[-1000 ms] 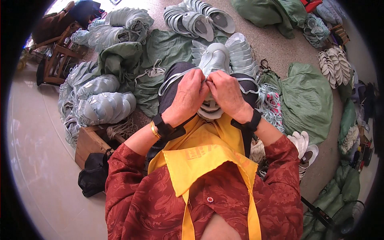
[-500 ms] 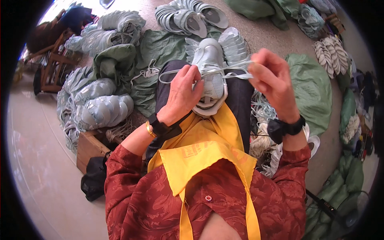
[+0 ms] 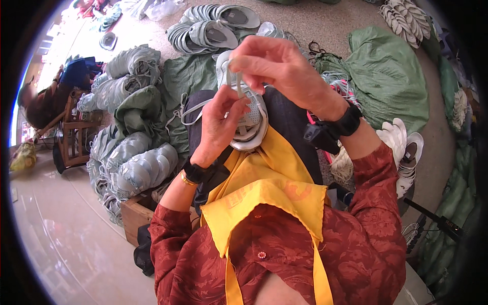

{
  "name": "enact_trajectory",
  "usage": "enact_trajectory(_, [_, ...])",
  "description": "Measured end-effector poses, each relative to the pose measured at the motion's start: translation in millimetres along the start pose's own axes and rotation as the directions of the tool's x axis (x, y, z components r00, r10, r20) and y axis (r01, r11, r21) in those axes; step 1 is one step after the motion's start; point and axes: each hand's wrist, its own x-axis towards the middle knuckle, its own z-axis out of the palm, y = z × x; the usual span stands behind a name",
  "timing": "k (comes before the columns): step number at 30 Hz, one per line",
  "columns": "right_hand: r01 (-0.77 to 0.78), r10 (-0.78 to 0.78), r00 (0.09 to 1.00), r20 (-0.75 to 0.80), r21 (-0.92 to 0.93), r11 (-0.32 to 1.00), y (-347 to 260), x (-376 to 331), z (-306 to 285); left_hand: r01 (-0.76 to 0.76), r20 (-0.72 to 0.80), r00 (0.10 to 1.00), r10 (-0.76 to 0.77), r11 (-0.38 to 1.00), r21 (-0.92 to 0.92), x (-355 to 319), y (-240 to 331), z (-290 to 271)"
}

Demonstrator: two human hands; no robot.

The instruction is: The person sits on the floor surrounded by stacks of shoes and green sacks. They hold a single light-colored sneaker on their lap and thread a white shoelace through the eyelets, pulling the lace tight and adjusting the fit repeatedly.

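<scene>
A pale grey-green sneaker (image 3: 258,109) rests on my lap, its toe pointing away from me and its heel opening nearest me. My left hand (image 3: 217,126) is over the left side of the shoe, thumb and fingers pinched on the shoelace (image 3: 240,87). Above the far half of the shoe, my right hand (image 3: 284,76) pinches the same lace higher up, so a short length runs upright between both hands. A loose lace loop hangs out to the left of my left hand. My right hand hides part of the toe and the lacing.
Nested stacks of grey-green shoe uppers (image 3: 145,168) lie to the left by a wooden box (image 3: 136,216). More stacked shoes (image 3: 203,36) are beyond the lap. A green sack (image 3: 389,76) sits at the right, white shoe parts (image 3: 394,140) nearer. A wooden chair (image 3: 79,127) stands far left.
My right hand has moved left and inward from the shoe's right side to above it, bringing the lace along. My left hand has shifted slightly toward the shoe's heel. The whole view has turned somewhat.
</scene>
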Motion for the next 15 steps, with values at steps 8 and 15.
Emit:
enact_trajectory(8, [-0.208,0.234,0.935,-0.266,0.125,0.970,13.3,-79.0,-70.2,0.067,-0.194,0.978,-0.073,0.997,-0.036,-27.5,11.4,-66.4])
enact_trajectory(15, [-0.155,0.266,0.821,-0.505,0.251,0.956,18.4,-176.3,-132.0,0.096,-0.525,0.827,-0.201,0.971,-0.220,-81.5,20.1,-194.7])
